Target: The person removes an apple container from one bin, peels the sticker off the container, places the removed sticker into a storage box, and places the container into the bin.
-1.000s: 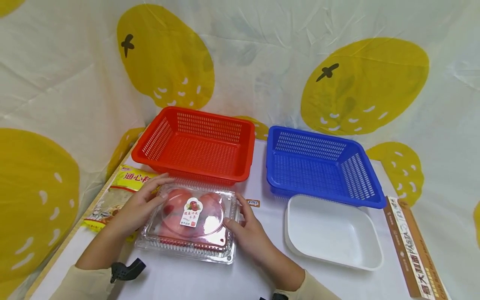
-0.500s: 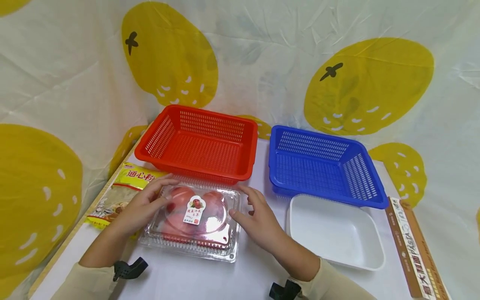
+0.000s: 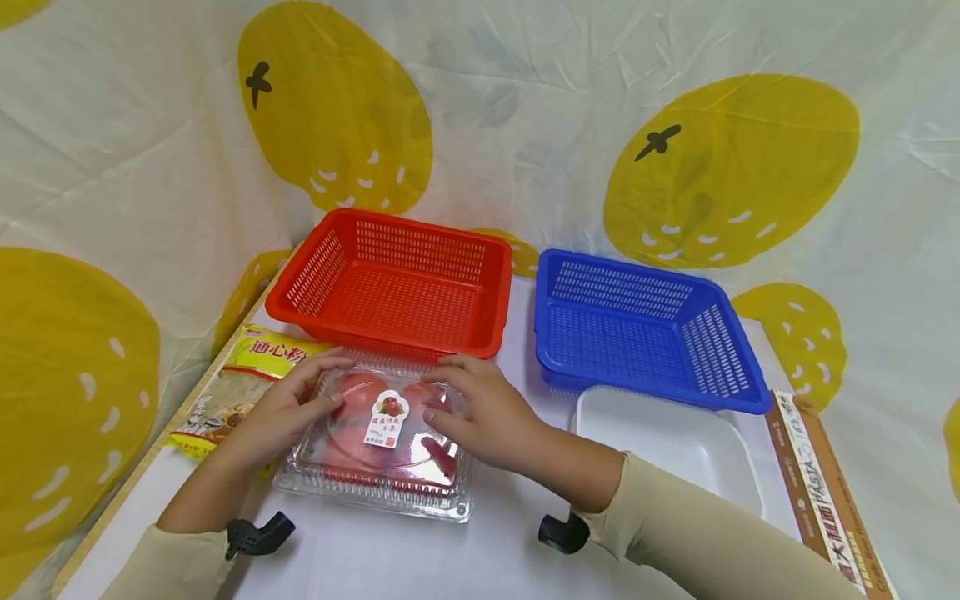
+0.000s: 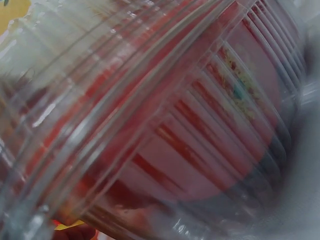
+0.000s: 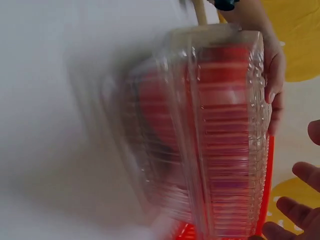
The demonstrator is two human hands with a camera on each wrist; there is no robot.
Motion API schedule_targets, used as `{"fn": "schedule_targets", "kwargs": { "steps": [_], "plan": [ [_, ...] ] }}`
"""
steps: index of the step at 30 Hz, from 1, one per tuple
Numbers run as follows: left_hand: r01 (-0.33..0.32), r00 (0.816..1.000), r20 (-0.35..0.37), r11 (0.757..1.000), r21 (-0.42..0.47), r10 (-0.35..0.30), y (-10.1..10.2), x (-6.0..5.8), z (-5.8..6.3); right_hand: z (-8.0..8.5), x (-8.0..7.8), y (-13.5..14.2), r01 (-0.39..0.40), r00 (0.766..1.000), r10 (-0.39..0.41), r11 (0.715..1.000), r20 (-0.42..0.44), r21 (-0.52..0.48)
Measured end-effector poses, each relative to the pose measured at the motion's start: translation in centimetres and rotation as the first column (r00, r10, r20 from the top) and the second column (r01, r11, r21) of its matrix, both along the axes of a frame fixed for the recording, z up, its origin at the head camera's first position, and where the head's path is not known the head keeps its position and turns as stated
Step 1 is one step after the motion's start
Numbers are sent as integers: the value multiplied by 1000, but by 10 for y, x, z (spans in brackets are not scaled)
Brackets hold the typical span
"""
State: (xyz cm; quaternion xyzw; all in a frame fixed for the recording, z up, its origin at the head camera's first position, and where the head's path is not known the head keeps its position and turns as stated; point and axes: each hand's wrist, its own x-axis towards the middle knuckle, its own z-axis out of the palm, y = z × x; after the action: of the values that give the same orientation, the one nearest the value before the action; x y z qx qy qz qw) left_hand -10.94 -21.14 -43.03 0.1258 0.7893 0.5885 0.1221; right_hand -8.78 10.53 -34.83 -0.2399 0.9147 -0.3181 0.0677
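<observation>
A clear plastic clamshell box of red apples [image 3: 352, 450] lies on the white table, its lid down and a small fruit label on top. My left hand [image 3: 288, 417] rests at the box's left side, fingers loosely bent along its upper edge. Over the right part of the lid is my right hand [image 3: 487, 417], with thumb and fingers spread. In the right wrist view its fingers [image 5: 300, 212] appear apart from the ribbed box wall [image 5: 225, 135]. Only the blurred ribbed side of the box [image 4: 200, 130] fills most of the left wrist view.
Behind the box stands a red basket [image 3: 412, 296], with a blue basket [image 3: 637, 333] to its right. A white tray [image 3: 660, 442] sits partly behind my right arm. The yellow pasta bag [image 3: 232, 387] lies left, a long pasta box [image 3: 825, 492] far right.
My right hand has let go of the box's right side, drawn slightly away, then moved left over the lid. The left hand stays at the left side, and the box has hardly moved.
</observation>
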Motion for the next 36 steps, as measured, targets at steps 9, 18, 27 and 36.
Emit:
{"fn": "schedule_targets", "kwargs": {
  "steps": [9, 18, 27, 36],
  "plan": [
    [10, 1000, 12, 999, 48, -10, 4, 0, -6, 2, -16, -21, -72, 995, 85, 968, -43, 240],
    [-5, 1000, 6, 1000, 20, 5, 4, -1, -2, 10, -19, -35, -86, 996, 94, 921, -1, 380],
    [0, 1000, -2, 999, 48, 0, 5, 1, -3, 1, -20, -44, -47, 996, 70, 942, -57, 331],
    [-1, 1000, -4, 1000, 28, 1, 3, 3, -2, -13, -20, -51, 2, 997, 15, 973, -72, 230]
  ]
}}
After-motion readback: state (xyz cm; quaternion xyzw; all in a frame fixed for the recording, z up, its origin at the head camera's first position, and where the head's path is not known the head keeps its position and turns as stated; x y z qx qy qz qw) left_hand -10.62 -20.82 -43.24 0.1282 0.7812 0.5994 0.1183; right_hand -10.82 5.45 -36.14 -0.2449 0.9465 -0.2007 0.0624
